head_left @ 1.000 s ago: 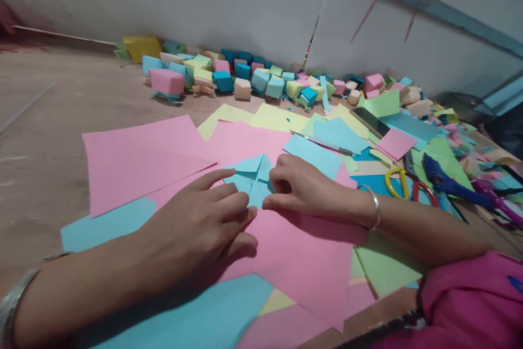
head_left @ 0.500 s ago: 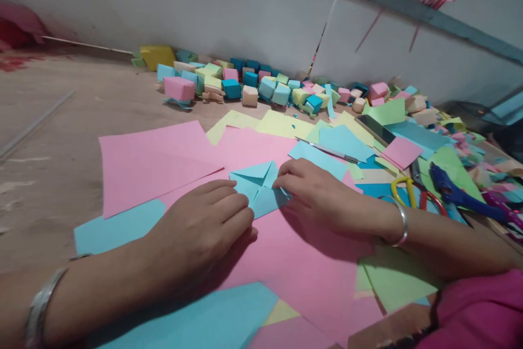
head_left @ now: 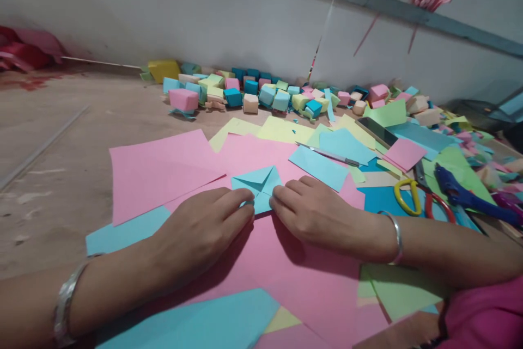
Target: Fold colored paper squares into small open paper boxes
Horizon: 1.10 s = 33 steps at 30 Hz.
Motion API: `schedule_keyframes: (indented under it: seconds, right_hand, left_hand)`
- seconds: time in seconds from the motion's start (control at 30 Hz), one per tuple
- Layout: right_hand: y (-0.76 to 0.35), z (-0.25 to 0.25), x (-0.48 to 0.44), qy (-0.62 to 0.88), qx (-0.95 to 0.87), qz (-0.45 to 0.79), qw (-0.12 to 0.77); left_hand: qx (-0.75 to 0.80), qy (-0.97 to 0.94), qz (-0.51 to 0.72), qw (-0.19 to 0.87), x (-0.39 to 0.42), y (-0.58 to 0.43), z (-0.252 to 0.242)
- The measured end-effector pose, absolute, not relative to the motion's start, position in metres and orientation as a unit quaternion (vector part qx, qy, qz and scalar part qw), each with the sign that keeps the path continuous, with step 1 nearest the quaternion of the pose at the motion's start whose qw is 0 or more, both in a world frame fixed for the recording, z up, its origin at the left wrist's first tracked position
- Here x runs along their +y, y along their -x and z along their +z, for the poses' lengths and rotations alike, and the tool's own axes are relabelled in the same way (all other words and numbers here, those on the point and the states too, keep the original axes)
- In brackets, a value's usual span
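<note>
A small light-blue sheet of folded paper (head_left: 257,177), its flaps turned in toward the middle, lies on a large pink sheet (head_left: 310,278). At its lower left edge, my left hand (head_left: 208,224) grips it with the fingers bent together; the thumb is mostly hidden. My right hand (head_left: 314,213) pinches the lower right edge with curled fingertips. Between the two hands the near edge of the folded paper is slightly raised. To the right of the paper lie a light-blue strip (head_left: 318,166) and a slim pointed metal tool (head_left: 330,154).
Many small coloured paper boxes (head_left: 250,103) line the foot of the wall. On the right are yellow-handled scissors (head_left: 413,196), red-handled scissors (head_left: 429,207), a blue glue gun (head_left: 461,191) and a dark phone (head_left: 376,132). Another pink sheet (head_left: 163,175) lies on the left.
My right hand has moved down from the paper's right corner to its lower right edge. My left fingers now close over the lower left edge. The view has shifted slightly.
</note>
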State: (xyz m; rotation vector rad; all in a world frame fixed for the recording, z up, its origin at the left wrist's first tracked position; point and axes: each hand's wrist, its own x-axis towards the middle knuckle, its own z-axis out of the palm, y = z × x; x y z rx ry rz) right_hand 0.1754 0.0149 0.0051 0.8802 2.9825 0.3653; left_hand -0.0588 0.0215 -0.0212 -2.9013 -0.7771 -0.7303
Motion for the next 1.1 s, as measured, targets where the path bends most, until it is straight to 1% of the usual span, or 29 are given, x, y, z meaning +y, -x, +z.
schedule_keyframes:
  seconds: [0.1, 0.17, 0.27, 0.37, 0.43, 0.5, 0.6, 0.77, 0.93, 1.1]
  right_hand:
    - [-0.173, 0.003, 0.018, -0.304, 0.946, 0.107, -0.017]
    - [-0.173, 0.001, 0.022, -0.328, 0.941, 0.082, -0.029]
    - [-0.174, -0.003, 0.029, -0.38, 0.922, -0.018, -0.062]
    - [-0.177, -0.006, 0.035, -0.425, 0.886, -0.138, -0.125]
    - [-0.179, -0.007, 0.038, -0.436, 0.865, -0.19, -0.158]
    - [-0.179, -0.008, 0.038, -0.436, 0.856, -0.215, -0.174]
    - [-0.177, -0.01, 0.037, -0.452, 0.849, -0.21, -0.178]
    - [-0.172, -0.014, 0.035, -0.495, 0.831, -0.178, -0.18]
    - [-0.169, -0.014, 0.034, -0.516, 0.822, -0.171, -0.17]
    - [-0.168, -0.014, 0.035, -0.526, 0.815, -0.172, -0.172]
  left_hand:
    - [-0.259, 0.944, -0.204, 0.037, 0.023, 0.06, -0.024]
    - [-0.275, 0.938, -0.208, 0.035, 0.024, 0.06, -0.024]
    - [-0.288, 0.932, -0.217, 0.043, 0.025, 0.061, -0.023]
    - [-0.311, 0.923, -0.218, 0.061, 0.027, 0.062, -0.022]
    - [-0.324, 0.917, -0.222, 0.068, 0.03, 0.063, -0.023]
    - [-0.33, 0.914, -0.227, 0.061, 0.033, 0.063, -0.025]
    - [-0.353, 0.907, -0.229, 0.029, 0.037, 0.061, -0.026]
    - [-0.426, 0.882, -0.19, -0.068, 0.042, 0.056, -0.022]
    - [-0.451, 0.859, -0.182, -0.158, 0.043, 0.054, -0.015]
    - [-0.458, 0.85, -0.191, -0.177, 0.042, 0.054, -0.016]
